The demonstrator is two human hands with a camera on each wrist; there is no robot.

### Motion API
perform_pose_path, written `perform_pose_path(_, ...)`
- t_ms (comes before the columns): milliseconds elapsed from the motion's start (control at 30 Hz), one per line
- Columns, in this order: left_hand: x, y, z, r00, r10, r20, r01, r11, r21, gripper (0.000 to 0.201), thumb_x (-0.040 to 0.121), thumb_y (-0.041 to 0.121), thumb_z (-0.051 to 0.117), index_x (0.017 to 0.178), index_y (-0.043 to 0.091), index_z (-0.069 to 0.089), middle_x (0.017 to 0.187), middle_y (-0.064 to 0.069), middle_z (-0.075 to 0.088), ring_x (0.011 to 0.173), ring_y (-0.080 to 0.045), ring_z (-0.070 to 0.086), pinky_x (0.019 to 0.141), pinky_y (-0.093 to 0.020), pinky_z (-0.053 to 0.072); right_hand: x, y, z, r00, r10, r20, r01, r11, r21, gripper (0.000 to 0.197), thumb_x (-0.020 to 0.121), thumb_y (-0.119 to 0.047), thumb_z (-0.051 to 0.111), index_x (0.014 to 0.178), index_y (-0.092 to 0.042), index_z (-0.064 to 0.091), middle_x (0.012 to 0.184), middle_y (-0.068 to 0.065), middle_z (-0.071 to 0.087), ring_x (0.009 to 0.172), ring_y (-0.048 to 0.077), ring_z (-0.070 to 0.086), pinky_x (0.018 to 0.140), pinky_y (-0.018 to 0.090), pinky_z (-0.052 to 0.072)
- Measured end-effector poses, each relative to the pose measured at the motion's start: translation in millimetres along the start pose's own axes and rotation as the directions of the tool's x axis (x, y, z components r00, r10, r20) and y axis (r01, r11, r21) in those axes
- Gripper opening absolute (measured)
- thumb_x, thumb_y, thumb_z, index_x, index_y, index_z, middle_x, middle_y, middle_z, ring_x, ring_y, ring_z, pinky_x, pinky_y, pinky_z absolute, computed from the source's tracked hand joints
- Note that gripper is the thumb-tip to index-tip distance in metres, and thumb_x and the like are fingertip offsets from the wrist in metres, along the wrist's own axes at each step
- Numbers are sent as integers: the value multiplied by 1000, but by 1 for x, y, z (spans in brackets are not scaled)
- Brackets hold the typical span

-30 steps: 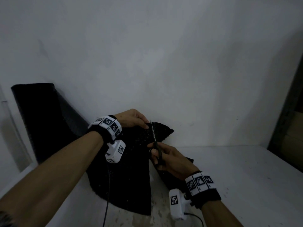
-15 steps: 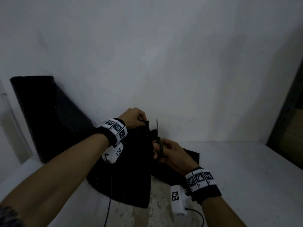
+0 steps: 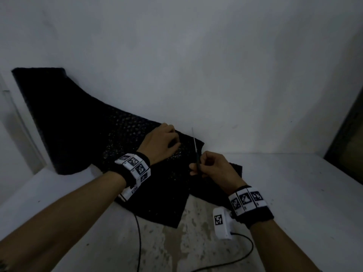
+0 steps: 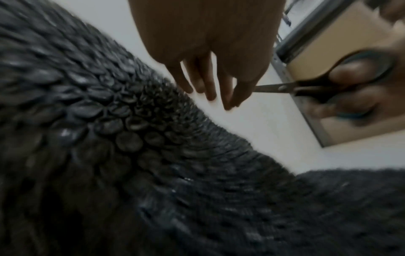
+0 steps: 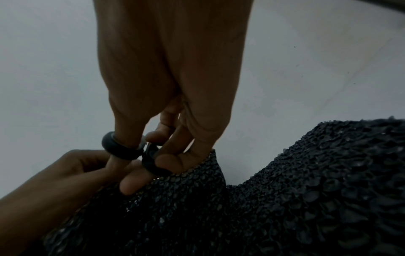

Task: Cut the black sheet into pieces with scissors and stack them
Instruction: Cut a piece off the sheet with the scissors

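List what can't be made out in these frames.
- Head view: whether the scissors' blades are parted or closed; thin, dark, seen edge-on.
- Left wrist view: blade tips are hidden behind the left hand; the right hand is blurred.
- Right wrist view: blades are hidden behind the right hand.
- Black bubble-textured sheet: the cut line and any stacked pieces are lost in the dark.

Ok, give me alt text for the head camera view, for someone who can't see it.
A person's right hand holds scissors blades up beside a textured black sheet, while the left hand rests on the sheet. The sheet drapes from a white wall onto a white table; both wrists wear marker bands.
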State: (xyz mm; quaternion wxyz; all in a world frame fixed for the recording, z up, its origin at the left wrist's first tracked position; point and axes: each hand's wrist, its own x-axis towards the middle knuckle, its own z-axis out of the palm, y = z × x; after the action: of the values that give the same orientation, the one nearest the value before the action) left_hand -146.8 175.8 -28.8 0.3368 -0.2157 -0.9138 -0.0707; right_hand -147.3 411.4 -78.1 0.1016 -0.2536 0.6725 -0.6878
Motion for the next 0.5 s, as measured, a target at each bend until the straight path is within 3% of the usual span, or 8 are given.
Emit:
perform_pose_path(67,-3,10,-2,966,-186,177,224,950,-220,35,100,45,52,90,18,73,89,6,64,89,-14,59,75,-29,47,-1,0,4,1000,2,-8,-2,1000,3,31,81,-11,79,81,-9,49,95,30,71,81,31,74,70,37,46)
perform_pose_path(100,-3,19,-5,898,-302,321,415,825,-384,42,100,50,50,93,17,75,90,4,69,90,-16,65,79,-28,50,-2,0,7,1000,2,-8,-2,1000,-14,31,82,-9,79,81,-9,49,93,33,70,81,30,74,68,35,47)
perform_pose_path(133,-3,27,-7,793,-366,486,598,618,-510,47,98,54,50,98,15,76,94,1,73,93,-18,69,84,-29,53,-2,0,10,1000,0,-8,0,999,-37,31,82,-10,80,80,-9,49,89,35,68,81,29,74,64,31,49)
perform_pose_path(167,-4,35,-9,682,-368,632,729,409,-549,50,96,56,52,104,13,76,98,-2,75,96,-20,70,89,-32,55,0,0,14,1000,-3,-12,3,998,-58,32,81,-11,82,80,-8,50,84,35,64,81,28,73,61,28,50)
perform_pose_path(200,-7,40,-10,610,-318,726,792,275,-545,50,94,56,55,108,13,75,101,-3,75,98,-21,70,92,-35,56,1,1,17,1000,-6,-17,4,997,-83,34,81,-14,83,77,-6,50,78,32,60,79,27,72,60,26,50)
perform_pose_path(300,-20,45,-6,582,-150,799,813,123,-569,37,93,42,65,114,12,71,102,-11,70,98,-25,66,96,-48,54,7,7,25,1000,-14,-14,12,988,-152,48,75,-29,84,80,9,56,82,33,63,77,31,68,63,28,54)
perform_pose_path(400,-27,44,-1,566,-122,815,820,-19,-572,28,97,31,64,112,8,67,109,-20,62,103,-34,62,98,-59,50,8,10,32,999,33,-11,-35,985,-167,38,79,-25,84,95,7,70,92,28,71,85,38,72,66,30,56)
perform_pose_path(500,-30,44,-2,553,-97,827,828,-49,-559,24,100,27,59,108,6,65,105,-21,61,101,-34,62,97,-56,51,5,9,35,998,62,-3,-61,975,-215,26,81,-20,83,91,3,75,89,23,73,79,27,71,67,28,56)
